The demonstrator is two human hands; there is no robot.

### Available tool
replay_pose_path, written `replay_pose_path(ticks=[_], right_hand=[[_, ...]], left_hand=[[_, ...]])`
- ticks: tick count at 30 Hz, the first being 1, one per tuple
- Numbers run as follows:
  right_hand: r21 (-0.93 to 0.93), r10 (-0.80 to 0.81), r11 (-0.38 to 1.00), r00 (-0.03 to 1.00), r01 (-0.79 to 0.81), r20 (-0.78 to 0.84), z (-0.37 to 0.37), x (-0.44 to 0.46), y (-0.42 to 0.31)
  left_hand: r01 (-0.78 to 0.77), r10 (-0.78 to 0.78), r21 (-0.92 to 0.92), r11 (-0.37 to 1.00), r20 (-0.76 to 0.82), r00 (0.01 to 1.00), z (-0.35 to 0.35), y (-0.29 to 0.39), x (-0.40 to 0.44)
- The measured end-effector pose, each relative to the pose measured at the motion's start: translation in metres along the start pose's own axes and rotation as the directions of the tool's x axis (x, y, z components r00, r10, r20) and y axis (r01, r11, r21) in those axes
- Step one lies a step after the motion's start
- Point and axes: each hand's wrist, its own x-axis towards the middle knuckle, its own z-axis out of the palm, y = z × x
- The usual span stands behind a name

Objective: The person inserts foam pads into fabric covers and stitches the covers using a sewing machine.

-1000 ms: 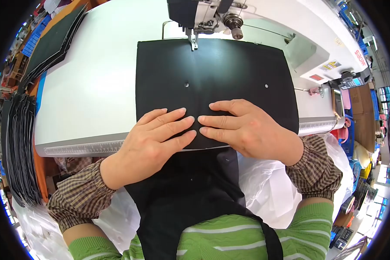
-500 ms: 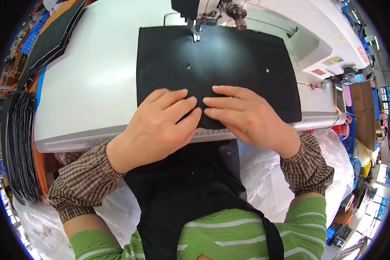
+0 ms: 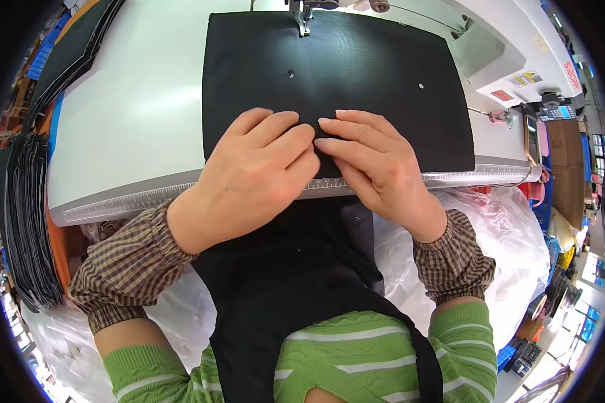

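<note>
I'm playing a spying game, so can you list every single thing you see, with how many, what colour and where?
fabric panel: one, black, under both hands
small round marks: two, pale, on the panel
sewing machine: one, white, top right
presser foot: one, silver, panel's far edge
control panel: one, grey-blue, right
sewing table: one, white, beneath the panel
ruler strip: one, pale, table's near edge
fabric pieces: too many to count, black, left
plastic sheeting: count unclear, whitish, below table
background clutter: uncountable, mixed colours, both sides
apron: one, black, torso
sweater: one, green-white, under apron
sleeve covers: two, brown checked, forearms
left hand: one, bare, panel's near edge
right hand: one, bare, beside it
</note>
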Motion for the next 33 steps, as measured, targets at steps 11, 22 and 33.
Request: replay_pose_path(ticks=[11, 22, 33], right_hand=[[-0.205, -0.227, 0.932, 0.921, 0.300, 0.317, -0.015, 0.019, -0.001], [-0.143, -0.275, 0.919, 0.858, 0.367, 0.434, -0.026, 0.035, 0.019], [-0.136, -0.235, 0.939, 0.877, 0.317, 0.420, -0.023, 0.056, 0.027]], left_hand=[[0.055, -0.068, -0.247, 0.968, -0.045, 0.997, 0.007, -0.020, -0.045], [0.052, -0.034, -0.258, 0.965, 0.072, 0.997, -0.004, -0.039, -0.034], [0.045, -0.031, -0.192, 0.980, 0.078, 0.996, -0.001, -0.066, -0.025]])
